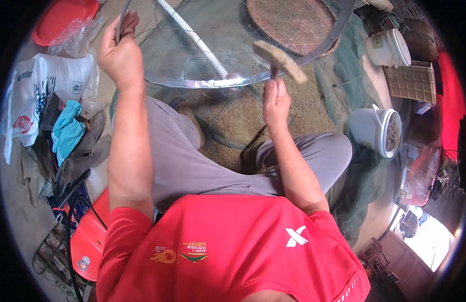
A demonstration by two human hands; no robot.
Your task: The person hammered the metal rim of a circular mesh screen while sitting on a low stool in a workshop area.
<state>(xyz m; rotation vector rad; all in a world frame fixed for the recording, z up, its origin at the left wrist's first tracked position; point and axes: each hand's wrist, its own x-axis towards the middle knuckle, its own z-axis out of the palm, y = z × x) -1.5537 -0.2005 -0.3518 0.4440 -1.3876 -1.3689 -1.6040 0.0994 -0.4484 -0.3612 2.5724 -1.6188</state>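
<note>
A large round wire-mesh sieve (192,82) with a grey metal rim tilts up in front of my knees. My left hand (120,61) is raised at the sieve's left side, its fingers closed around the rim. Something brown and crumpled shows at those fingertips, too unclear to name. Near the sieve's lower right edge, my right hand (276,104) is wrapped round the short handle of a T-shaped mallet (280,61). The mallet's long beige head points up and overlaps the rim in this view; whether it touches cannot be told. A white ridged rod (192,38) crosses the mesh.
Grain-like material (233,118) lies on green netting (338,100) between my legs. Beyond the mesh sits a round woven tray (298,45). White buckets (368,132) stand at right; a white sack (67,75), blue glove (68,132) and red stool (89,241) are at left.
</note>
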